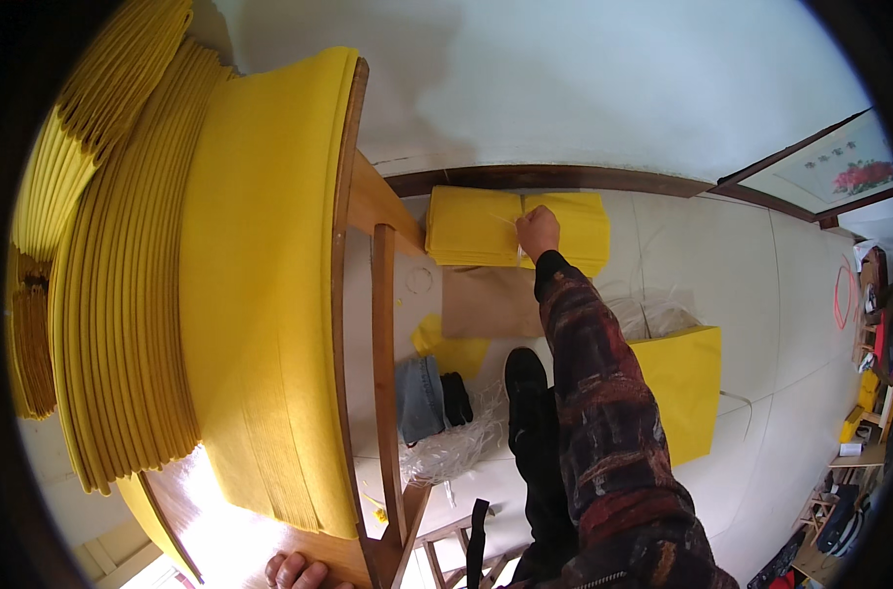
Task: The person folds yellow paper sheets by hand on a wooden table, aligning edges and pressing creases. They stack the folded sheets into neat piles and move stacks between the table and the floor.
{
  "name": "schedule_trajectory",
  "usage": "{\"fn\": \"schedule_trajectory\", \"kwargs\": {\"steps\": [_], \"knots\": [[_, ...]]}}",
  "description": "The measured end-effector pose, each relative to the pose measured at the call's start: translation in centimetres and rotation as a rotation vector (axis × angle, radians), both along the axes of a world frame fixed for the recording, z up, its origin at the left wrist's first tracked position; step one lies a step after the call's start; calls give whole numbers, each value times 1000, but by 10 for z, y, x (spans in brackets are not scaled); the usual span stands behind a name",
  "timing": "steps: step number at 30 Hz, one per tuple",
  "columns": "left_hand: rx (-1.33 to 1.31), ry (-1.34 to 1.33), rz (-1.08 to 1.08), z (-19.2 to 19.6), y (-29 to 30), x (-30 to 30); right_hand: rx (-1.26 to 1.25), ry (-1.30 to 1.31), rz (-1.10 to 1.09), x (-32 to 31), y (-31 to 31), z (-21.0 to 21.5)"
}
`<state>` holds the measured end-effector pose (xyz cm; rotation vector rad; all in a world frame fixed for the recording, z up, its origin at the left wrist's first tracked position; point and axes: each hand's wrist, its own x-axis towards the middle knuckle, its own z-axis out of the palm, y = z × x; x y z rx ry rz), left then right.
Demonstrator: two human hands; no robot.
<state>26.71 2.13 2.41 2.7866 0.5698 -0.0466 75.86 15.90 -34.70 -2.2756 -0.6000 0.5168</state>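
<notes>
The tall stack of yellow sheets (260,294) is looming on the wooden table (270,545) where the left hand (294,570) is resting (fingers loosely curled), while the right hand (538,232) is pinching a thin string across the yellow bundle (476,228) lying lengthwise left-to-right on the floor (760,294) by the wall

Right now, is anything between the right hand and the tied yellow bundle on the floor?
Nothing visible. The right hand is already on the yellow bundle, gripping the pale string at its middle. The left hand rests apart, on the wooden table edge.
</notes>
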Motion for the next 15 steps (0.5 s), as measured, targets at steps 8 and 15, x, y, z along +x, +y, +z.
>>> {"fn": "schedule_trajectory", "kwargs": {"steps": [8,15], "knots": [[133,-80,117,-1,-1,18,58,-283,154,17,1,-108],[-147,-42,40,9,4,7,264,410,170,44,-45,0]]}}
